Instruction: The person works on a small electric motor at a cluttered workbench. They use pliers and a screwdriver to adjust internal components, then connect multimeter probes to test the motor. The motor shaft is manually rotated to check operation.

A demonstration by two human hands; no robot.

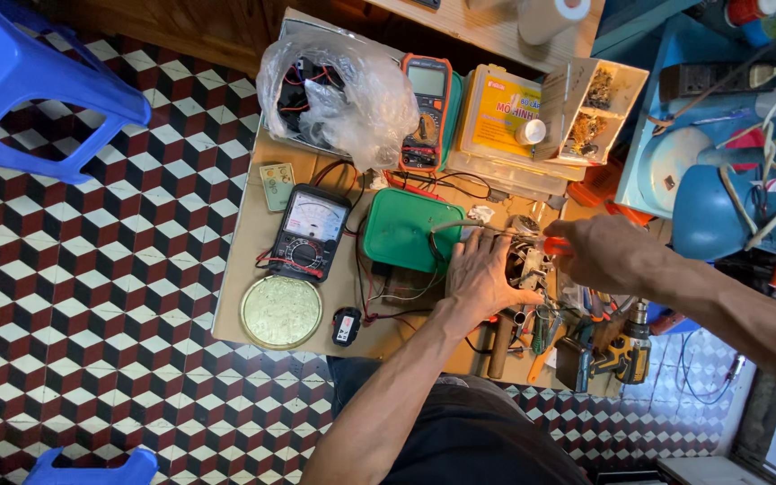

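A small metal electrical part (526, 260) is sitting just beyond the left hand's (482, 274) spread fingertips, which are pressing beside it. The right hand (604, 251) is pinching a red-handled screwdriver (532, 238), tip toward it. A slip could be jabbing those fingers or snagging wires by the green box (401, 229).

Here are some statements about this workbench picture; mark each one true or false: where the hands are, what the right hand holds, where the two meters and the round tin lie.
1. The left hand rests beside the green box. True.
2. The right hand holds a red-handled tool. True.
3. The analog meter lies right of the green box. False: it lies left of it.
4. The round tin sits on the blue stool. False: it sits on the board.
5. The orange digital meter lies beside the plastic bag. True.
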